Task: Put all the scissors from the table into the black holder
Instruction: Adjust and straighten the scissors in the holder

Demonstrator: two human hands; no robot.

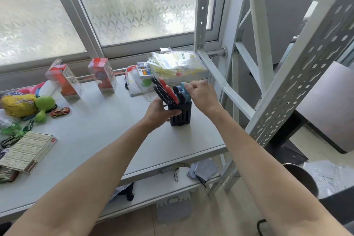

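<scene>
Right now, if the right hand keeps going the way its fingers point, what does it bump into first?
The right hand points left, fingertips already at the light blue scissor handles in the black holder. Those come first, then probably the darker blue handles beside them; depth is unclear.

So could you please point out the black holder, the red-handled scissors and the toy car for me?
black holder (180,116): head view, on its slotted front wall.
red-handled scissors (166,86): head view, on a red handle loop.
toy car (60,111): head view, on its roof.

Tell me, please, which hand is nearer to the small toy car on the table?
The left. The left hand grips the black holder's side facing the toy car, though well apart from it; the right hand is at the scissor handles, farther away.
</scene>
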